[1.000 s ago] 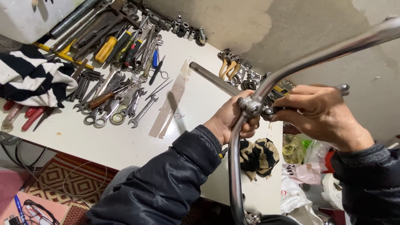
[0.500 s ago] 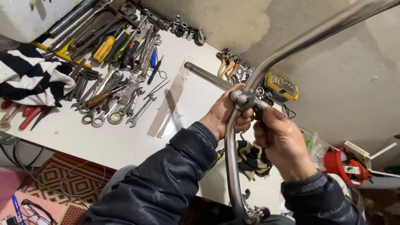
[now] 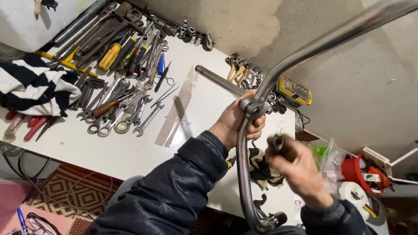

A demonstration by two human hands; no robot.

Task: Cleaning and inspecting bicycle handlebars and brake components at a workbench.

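A bent chrome handlebar [image 3: 242, 174] runs from the bottom middle up to a clamp [image 3: 254, 107] and on to the top right. My left hand [image 3: 233, 122] grips the bar just below and behind that clamp. My right hand [image 3: 296, 167], blurred with motion, is lower right of the clamp, its fingers closed around a small dark cylindrical part [image 3: 278, 141]. A steel tube [image 3: 217, 81] lies on the white table [image 3: 130, 152] behind the clamp.
Spanners [image 3: 117, 117], screwdrivers [image 3: 111, 54] and sockets [image 3: 193, 37] cover the table's left and back. A striped cloth [image 3: 35, 87] lies at the far left, pliers [image 3: 238, 69] and a yellow meter [image 3: 296, 90] at the back right. A patterned rag [image 3: 261, 167] hangs by the front edge.
My right hand has let go of the clamp area and dropped down and to the right with the small dark part. The left hand keeps its grip on the handlebar.
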